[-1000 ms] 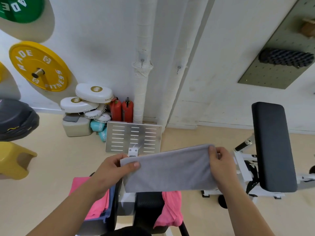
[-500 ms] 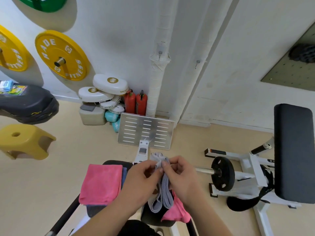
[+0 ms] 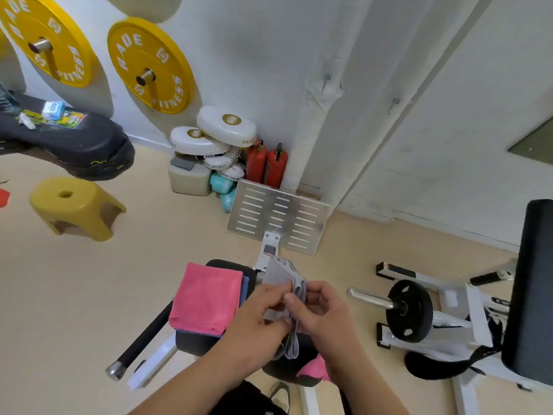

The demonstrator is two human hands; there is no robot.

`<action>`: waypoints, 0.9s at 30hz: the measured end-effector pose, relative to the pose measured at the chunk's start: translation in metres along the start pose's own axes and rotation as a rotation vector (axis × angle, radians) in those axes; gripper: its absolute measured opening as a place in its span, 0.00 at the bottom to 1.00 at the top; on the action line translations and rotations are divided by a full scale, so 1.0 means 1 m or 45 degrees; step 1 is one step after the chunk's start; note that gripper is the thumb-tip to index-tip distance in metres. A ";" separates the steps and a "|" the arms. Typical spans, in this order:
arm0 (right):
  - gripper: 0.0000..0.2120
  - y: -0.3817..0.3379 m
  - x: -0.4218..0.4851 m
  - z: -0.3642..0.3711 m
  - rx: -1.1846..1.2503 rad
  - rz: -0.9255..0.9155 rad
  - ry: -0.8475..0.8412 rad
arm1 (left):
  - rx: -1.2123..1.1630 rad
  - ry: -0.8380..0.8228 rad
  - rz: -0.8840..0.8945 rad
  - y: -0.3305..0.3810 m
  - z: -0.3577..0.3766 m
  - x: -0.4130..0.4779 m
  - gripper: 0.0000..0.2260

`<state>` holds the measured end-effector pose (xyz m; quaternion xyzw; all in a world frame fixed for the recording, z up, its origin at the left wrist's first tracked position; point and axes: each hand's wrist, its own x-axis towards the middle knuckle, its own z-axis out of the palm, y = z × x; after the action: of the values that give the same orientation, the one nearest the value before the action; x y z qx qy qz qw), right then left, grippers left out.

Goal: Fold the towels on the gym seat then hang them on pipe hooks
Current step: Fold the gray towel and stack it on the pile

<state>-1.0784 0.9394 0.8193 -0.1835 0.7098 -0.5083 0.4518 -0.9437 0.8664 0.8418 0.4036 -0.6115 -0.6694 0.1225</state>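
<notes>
A grey towel (image 3: pixel 281 272), folded into a narrow bundle, hangs between my two hands above the black gym seat (image 3: pixel 191 342). My left hand (image 3: pixel 260 313) pinches its left side and my right hand (image 3: pixel 320 310) grips its right side. A folded pink towel (image 3: pixel 206 298) lies on the seat's left part, with a blue towel (image 3: pixel 244 290) showing under its edge. Another pink towel (image 3: pixel 314 369) peeks out below my right wrist. Two white wall pipes rise behind, each with a small hook: one hook (image 3: pixel 326 77), another hook (image 3: pixel 395 101).
A slotted metal footplate (image 3: pixel 278 215) stands in front of the seat. A weight machine with a black plate (image 3: pixel 408 311) and black pad (image 3: pixel 535 289) is on the right. A yellow stool (image 3: pixel 74 208), white pads, red extinguishers (image 3: pixel 264 163) and yellow wall plates lie left.
The grey towel, held spread wide between my hands a second ago, has been brought together into a narrow folded bundle. My view has swung right and down.
</notes>
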 end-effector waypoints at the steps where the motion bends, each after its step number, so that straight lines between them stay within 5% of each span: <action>1: 0.11 0.002 0.002 0.002 0.017 0.010 0.010 | -0.049 -0.060 -0.022 -0.003 -0.004 -0.001 0.22; 4: 0.07 0.008 0.007 0.009 0.139 0.081 0.029 | -0.271 -0.042 -0.108 -0.012 -0.018 0.001 0.24; 9: 0.09 0.006 0.011 0.026 0.241 0.151 -0.103 | -0.130 0.516 -0.184 -0.043 -0.058 0.009 0.16; 15: 0.13 0.013 0.029 0.047 0.325 0.276 -0.263 | -0.390 -0.062 -0.458 -0.090 -0.113 0.010 0.19; 20: 0.09 0.051 0.052 0.075 -0.234 0.365 -0.051 | -0.268 0.198 -0.547 -0.120 -0.124 0.014 0.20; 25: 0.03 0.052 0.084 0.104 -0.289 0.326 -0.147 | -0.116 0.285 -0.588 -0.115 -0.149 0.037 0.12; 27: 0.09 0.056 0.104 0.108 -0.138 0.343 -0.280 | -0.082 0.359 -0.555 -0.116 -0.158 0.047 0.08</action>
<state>-1.0325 0.8281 0.7142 -0.1654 0.7007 -0.3810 0.5800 -0.8261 0.7475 0.7285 0.6109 -0.4654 -0.6363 0.0722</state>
